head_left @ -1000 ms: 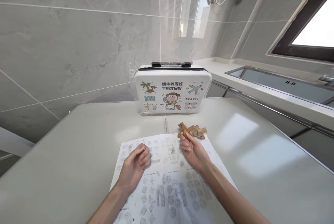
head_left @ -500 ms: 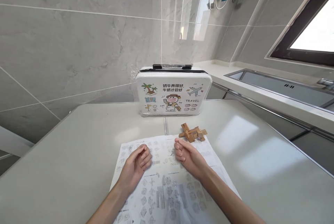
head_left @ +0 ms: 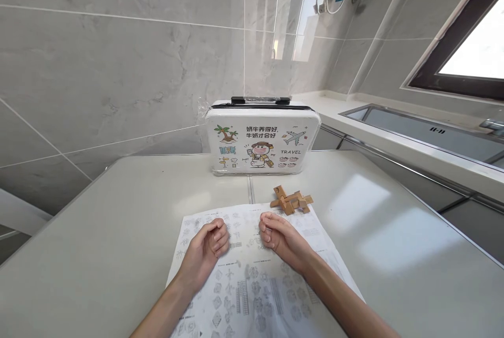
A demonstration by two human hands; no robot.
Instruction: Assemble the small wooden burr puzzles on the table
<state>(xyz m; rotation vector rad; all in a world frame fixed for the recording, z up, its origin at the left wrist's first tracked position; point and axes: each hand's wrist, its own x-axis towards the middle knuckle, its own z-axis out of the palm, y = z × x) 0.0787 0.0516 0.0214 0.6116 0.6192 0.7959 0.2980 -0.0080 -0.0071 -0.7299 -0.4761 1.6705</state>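
Observation:
A large printed paper sheet (head_left: 232, 296) with rows of small line drawings lies on the table under both my hands. My left hand (head_left: 207, 249) rests on its left part, fingers curled into a loose fist with nothing showing in them. On the right part lies my right hand (head_left: 281, 238), likewise curled closed and apparently without an object. Just beyond my right hand, at the sheet's far edge, sits a cluster of interlocking wooden puzzle pieces (head_left: 289, 201). One piece bears a dark mark. Neither hand touches the cluster.
A white cartoon-printed suitcase (head_left: 263, 141) in clear plastic wrap stands at the back against the grey tiled wall. The pale table (head_left: 118, 233) has a seam down its middle. To the right are a counter with a sink (head_left: 425, 125) and a window.
My right hand has shifted slightly left and its fingers have curled in a little more. My left hand and the wooden pieces stay where they were.

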